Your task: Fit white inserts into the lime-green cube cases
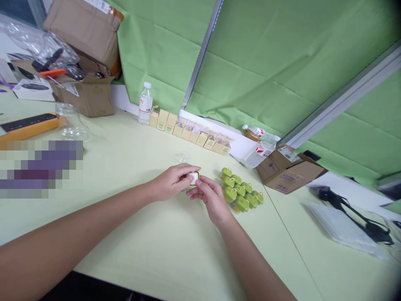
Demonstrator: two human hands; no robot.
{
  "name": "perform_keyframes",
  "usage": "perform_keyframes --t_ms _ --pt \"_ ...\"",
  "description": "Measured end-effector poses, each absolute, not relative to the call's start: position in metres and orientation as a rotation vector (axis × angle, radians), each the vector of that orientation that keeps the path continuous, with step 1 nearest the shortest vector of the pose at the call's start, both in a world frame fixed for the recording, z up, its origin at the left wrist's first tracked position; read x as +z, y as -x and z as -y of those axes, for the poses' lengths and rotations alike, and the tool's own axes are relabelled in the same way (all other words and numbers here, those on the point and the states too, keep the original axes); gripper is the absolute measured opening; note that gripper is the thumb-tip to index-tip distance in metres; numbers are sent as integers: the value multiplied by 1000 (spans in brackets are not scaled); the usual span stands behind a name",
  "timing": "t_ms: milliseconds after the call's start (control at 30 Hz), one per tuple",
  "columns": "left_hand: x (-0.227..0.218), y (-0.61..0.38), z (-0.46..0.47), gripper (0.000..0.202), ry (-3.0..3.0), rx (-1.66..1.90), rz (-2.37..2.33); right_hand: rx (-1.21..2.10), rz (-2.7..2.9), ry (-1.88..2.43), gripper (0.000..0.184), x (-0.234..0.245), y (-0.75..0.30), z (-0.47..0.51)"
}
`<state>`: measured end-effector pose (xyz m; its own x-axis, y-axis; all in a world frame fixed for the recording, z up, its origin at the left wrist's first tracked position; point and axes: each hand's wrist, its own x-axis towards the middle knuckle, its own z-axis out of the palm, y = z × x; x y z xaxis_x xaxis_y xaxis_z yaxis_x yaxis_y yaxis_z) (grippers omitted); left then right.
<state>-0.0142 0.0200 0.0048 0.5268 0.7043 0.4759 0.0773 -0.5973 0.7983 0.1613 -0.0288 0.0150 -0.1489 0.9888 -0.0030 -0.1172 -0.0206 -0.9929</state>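
Over the middle of the table, both hands hold one small rounded case, with a white face and a dark green rim. My left hand pinches its left side between thumb and fingers. On the lower right side, the thumb and fingertips of my right hand press against it. Just behind the hands lies a small clear plastic piece. Several green cases with pale loops on top stand in rows to the right of my right hand. Whether the held case is of the same kind, I cannot tell.
Along the back stands a row of small tan boxes, beside an upright water bottle. More bottles and a carton are at right. A power strip, a clear jar and an open carton occupy the left.
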Motion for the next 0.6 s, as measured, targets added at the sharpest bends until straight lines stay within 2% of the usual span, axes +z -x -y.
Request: perform_keyframes --t_ms 600 --pt "6 13 -18 38 -1854 1051 -639 1310 1223 1129 27 18 -156 32"
